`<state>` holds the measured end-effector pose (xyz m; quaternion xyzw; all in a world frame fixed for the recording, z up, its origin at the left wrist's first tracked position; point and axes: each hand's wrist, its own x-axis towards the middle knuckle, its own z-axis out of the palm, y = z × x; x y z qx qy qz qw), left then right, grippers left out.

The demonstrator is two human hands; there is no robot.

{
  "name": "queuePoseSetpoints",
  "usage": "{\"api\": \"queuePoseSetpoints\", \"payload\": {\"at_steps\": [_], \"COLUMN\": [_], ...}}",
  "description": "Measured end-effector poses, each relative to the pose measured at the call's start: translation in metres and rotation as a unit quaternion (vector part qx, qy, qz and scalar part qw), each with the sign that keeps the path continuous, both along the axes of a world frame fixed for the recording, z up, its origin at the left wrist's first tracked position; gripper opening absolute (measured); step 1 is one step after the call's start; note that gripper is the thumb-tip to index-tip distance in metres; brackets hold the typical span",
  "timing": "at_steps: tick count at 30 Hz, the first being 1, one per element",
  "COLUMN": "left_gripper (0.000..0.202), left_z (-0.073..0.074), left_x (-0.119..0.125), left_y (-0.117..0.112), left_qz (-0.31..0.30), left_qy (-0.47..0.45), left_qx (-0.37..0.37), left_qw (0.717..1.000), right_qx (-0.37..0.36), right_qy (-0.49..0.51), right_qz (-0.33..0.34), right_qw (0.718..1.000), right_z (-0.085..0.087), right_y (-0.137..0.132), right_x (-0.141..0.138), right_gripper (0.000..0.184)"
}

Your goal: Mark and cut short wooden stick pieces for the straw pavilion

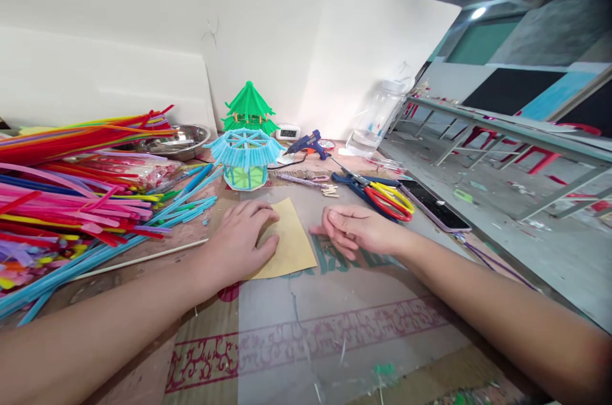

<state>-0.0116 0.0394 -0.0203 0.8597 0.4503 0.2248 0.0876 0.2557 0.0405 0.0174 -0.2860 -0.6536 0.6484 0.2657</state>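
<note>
My left hand (239, 240) lies flat, fingers spread, on a tan piece of cardboard (291, 245) at the middle of the table. My right hand (356, 228) rests beside the cardboard's right edge, palm turned inward, fingers loosely curled, with nothing visible in it. Just beyond the cardboard stands a small blue straw pavilion (245, 157) with a green base. A green straw pavilion (249, 108) stands behind it near the wall.
A big heap of coloured straws (71, 194) fills the left. A thin wooden stick (143, 258) lies by my left wrist. Scissors (382, 193), a blue glue gun (308, 143), a phone (434, 206), a metal bowl (179, 139) and a clear jar (377, 115) sit further back.
</note>
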Motion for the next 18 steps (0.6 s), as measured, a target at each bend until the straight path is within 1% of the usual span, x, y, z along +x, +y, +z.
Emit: {"api": "queuePoseSetpoints", "payload": {"at_steps": [1,2,3,4,6,8,10,12,13,15,16,18], "left_gripper": [0.033,0.033,0.033,0.033,0.034,0.036,0.037,0.039,0.039,0.039,0.039,0.038], "left_z": [0.0,0.0,0.001,0.001,0.003,0.005,0.006,0.007,0.007,0.007,0.007,0.006], "left_x": [0.0,0.0,0.0,0.0,0.0,0.0,0.001,0.001,0.001,0.001,0.001,0.001], "left_y": [0.0,0.0,0.0,0.0,-0.002,-0.004,-0.006,-0.007,-0.008,-0.008,-0.008,-0.008], "left_qz": [0.0,-0.001,-0.002,-0.003,-0.006,-0.01,-0.013,-0.017,-0.019,-0.02,-0.019,-0.021], "left_qy": [0.0,0.0,0.0,0.0,-0.001,0.001,0.004,0.005,0.005,0.005,0.005,0.002], "left_qx": [-0.001,-0.002,-0.002,-0.003,-0.004,-0.005,-0.005,-0.006,-0.006,-0.006,-0.005,-0.002], "left_qw": [1.0,1.0,1.0,1.0,1.0,1.0,1.0,1.0,1.0,1.0,1.0,1.0], "right_qx": [-0.018,-0.031,-0.035,-0.029,-0.006,0.029,0.089,0.143,0.156,0.158,0.152,0.146], "right_qy": [-0.011,-0.012,-0.009,-0.012,-0.058,-0.13,-0.191,-0.228,-0.237,-0.227,-0.206,-0.146], "right_qz": [0.009,0.005,-0.014,-0.046,-0.11,-0.138,-0.13,-0.094,-0.07,-0.039,-0.038,-0.063], "right_qw": [1.0,0.999,0.999,0.998,0.992,0.981,0.969,0.958,0.956,0.96,0.966,0.976], "right_z": [0.0,0.0,0.0,0.001,0.001,0.004,0.007,0.011,0.013,0.015,0.016,0.017], "right_y": [0.001,0.002,0.003,0.003,0.002,0.0,-0.004,-0.007,-0.007,-0.006,-0.005,-0.001], "right_x": [0.001,0.002,0.002,0.002,0.0,-0.002,-0.006,-0.011,-0.014,-0.023,-0.028,-0.039], "right_gripper": [0.035,0.035,0.035,0.036,0.038,0.041,0.042,0.042,0.04,0.035,0.032,0.026]}}
